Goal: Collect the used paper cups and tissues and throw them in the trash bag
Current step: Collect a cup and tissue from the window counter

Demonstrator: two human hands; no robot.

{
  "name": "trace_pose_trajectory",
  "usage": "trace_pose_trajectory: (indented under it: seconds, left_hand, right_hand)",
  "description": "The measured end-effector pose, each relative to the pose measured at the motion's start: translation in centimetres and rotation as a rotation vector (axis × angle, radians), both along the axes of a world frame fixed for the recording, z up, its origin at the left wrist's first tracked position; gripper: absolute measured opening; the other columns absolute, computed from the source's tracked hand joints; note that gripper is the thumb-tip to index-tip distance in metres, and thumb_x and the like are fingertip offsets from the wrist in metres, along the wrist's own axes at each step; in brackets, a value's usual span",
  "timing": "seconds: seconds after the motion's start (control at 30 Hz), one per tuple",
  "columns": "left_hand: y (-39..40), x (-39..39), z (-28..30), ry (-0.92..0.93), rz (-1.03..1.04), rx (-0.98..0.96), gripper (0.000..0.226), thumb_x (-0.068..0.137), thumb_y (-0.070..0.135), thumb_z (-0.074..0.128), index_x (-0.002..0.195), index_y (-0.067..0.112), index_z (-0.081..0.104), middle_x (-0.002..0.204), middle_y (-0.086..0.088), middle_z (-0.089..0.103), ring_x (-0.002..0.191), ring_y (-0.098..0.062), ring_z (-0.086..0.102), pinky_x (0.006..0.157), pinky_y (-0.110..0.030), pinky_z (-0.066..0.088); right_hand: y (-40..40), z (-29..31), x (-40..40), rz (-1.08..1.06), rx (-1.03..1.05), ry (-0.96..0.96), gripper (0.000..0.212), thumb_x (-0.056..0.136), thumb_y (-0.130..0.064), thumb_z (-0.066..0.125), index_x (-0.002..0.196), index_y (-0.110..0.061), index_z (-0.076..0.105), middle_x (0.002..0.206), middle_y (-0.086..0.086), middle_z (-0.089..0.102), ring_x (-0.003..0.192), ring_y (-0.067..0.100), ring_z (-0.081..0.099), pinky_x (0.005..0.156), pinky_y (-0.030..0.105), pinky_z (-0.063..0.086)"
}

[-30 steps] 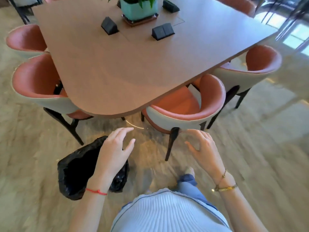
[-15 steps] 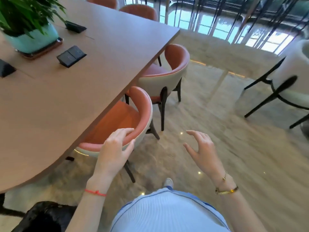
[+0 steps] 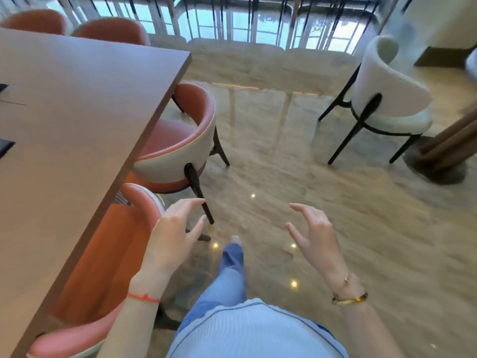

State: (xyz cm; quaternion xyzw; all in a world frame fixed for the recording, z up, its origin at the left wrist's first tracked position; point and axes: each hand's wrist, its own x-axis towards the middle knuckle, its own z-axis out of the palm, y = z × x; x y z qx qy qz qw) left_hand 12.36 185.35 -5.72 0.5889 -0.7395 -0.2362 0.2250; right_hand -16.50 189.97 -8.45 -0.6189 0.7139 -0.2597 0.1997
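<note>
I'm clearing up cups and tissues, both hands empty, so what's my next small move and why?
Probably keep walking along the table and scan ahead: left hand and right hand hold nothing, and no cup, tissue or trash bag shows in this view.

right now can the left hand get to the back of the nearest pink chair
Probably yes. The left hand hangs open and empty just beside the pink chair, right next to its curved backrest, and nothing lies between them; the table edge sits further left.

Single head-worn view, wide-angle, faces forward and down past table edge (image 3: 144, 140) onto floor (image 3: 296, 164).
</note>
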Motion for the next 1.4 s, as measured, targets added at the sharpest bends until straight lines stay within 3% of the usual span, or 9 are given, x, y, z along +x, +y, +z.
trace_pose_trajectory:
  seconds: [0.2,0.47,0.67,0.73,0.87,1.4]
  left_hand:
    - [-12.1,-4.7,-1.2,0.011,-0.086,0.017,0.034,0.089,0.019,0.066,0.123,0.018,0.062,0.119,0.005,0.064,0.114,-0.013,0.058,0.100,-0.033,0.046]
    - [-31.0,-11.7,1.0,0.026,-0.232,-0.034,0.031,0.089,0.019,0.067,0.120,0.017,0.063,0.116,0.006,0.064,0.108,-0.013,0.060,0.094,-0.031,0.048]
    - [-42.4,-15.3,1.2,0.000,-0.303,-0.017,0.033,0.088,0.019,0.068,0.120,0.020,0.064,0.116,0.008,0.064,0.107,-0.012,0.061,0.091,-0.030,0.049]
    - [-45.8,-16.3,0.8,-0.001,-0.324,-0.010,0.033,0.087,0.019,0.068,0.120,0.020,0.063,0.116,0.008,0.064,0.109,-0.012,0.061,0.092,-0.034,0.050]
    - [-52.8,-18.9,-0.4,-0.010,-0.311,-0.017,0.033,0.086,0.018,0.069,0.119,0.020,0.064,0.116,0.009,0.063,0.109,-0.012,0.060,0.093,-0.032,0.049]
    - [-84.7,-33.2,0.5,0.017,-0.179,-0.074,0.032,0.086,0.015,0.070,0.117,0.017,0.065,0.111,0.005,0.066,0.104,-0.016,0.063,0.091,-0.036,0.050]
  right_hand:
    - [-9.5,-1.1,-3.5,-0.070,0.007,-0.009,0.038,0.082,-0.018,0.072,0.118,-0.013,0.062,0.115,0.002,0.065,0.112,0.020,0.055,0.099,0.026,0.039]
    - [-26.0,0.4,-8.9,-0.194,-0.039,-0.005,0.038,0.081,-0.017,0.073,0.117,-0.015,0.062,0.115,0.001,0.065,0.112,0.020,0.055,0.096,0.014,0.031]
    - [-35.1,0.7,-12.4,-0.290,-0.043,-0.017,0.039,0.083,-0.021,0.071,0.120,-0.018,0.061,0.116,-0.002,0.063,0.113,0.016,0.054,0.100,0.023,0.037]
    - [-38.0,0.4,-13.7,-0.298,-0.032,-0.014,0.038,0.084,-0.022,0.070,0.121,-0.019,0.059,0.117,-0.004,0.063,0.114,0.014,0.052,0.100,0.020,0.035]
    - [-44.8,-0.5,-16.6,-0.297,-0.009,-0.016,0.039,0.084,-0.026,0.068,0.122,-0.022,0.058,0.118,-0.007,0.061,0.115,0.010,0.050,0.097,0.012,0.029]
    - [-81.0,2.5,-31.3,-0.135,-0.031,0.010,0.039,0.086,-0.021,0.068,0.124,-0.014,0.059,0.123,0.000,0.061,0.119,0.015,0.050,0.103,0.021,0.034]
